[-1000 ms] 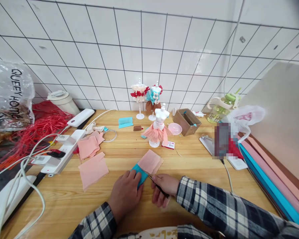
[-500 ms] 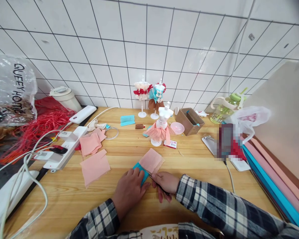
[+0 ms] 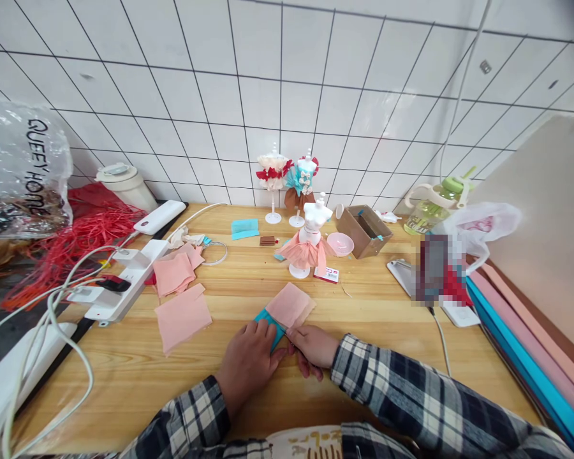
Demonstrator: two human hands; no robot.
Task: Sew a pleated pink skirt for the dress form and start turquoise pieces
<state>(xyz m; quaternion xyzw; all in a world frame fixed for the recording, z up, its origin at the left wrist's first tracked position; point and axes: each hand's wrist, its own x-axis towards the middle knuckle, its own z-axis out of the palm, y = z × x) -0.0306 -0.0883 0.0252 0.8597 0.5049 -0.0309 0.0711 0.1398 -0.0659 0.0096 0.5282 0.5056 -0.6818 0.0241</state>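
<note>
My left hand [image 3: 249, 360] presses its curled fingers onto a folded blue crepe-paper strip [image 3: 263, 317], pinning it to the table, thumb near its lower edge. Closed around a pair of scissors, my right hand [image 3: 316, 347] works at the strip's right edge. The scissors are mostly hidden by its fingers. A pink crepe-paper piece [image 3: 291, 305] lies just beyond, overlapping the blue strip. Farther off stands a small white mannequin [image 3: 316, 220] in a pink skirt. Two more dressed mannequins, one in cream and red [image 3: 272, 175] and one in blue and brown [image 3: 302, 178], stand behind it.
Pink squares [image 3: 184, 319] lie left, near a white power strip [image 3: 127, 280] with cables. A cardboard box [image 3: 365, 233], a pink bowl [image 3: 340, 244] and a blue piece [image 3: 245, 229] sit at the back. Rolled coloured sheets [image 3: 521, 338] line the right edge.
The right hand has shifted slightly left and up toward the blue strip, and the scissors are now more covered. The left hand stays on the strip.
</note>
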